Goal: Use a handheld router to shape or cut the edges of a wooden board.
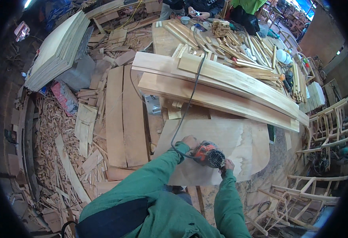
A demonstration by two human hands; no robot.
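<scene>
— On the near end of the bench, what did the hands have?

— One orange power tool, a sander or something like it; the view bent too much there to be sure. It sat on a pale rounded panel lying flat at the bench edge. The left hand was wrapped on the tool's rear, clamped around the body where the cord leaves it. The right hand was closed on the front end, fingers curled on the housing.

— How should that pass be done well?

— I judged it wanted even pressure from both hands, the tool kept flat on the panel, and the cord held clear, since it trailed back over the planks.

— Counts?

— One tool, one cord, one panel under it. Two long planks lay across the bench just beyond the panel. Two wide boards leaned at the left. One stack of sheets stood farther left. Slats at the far end were too many to count. Chair frames stood at the right, at least two.
</scene>
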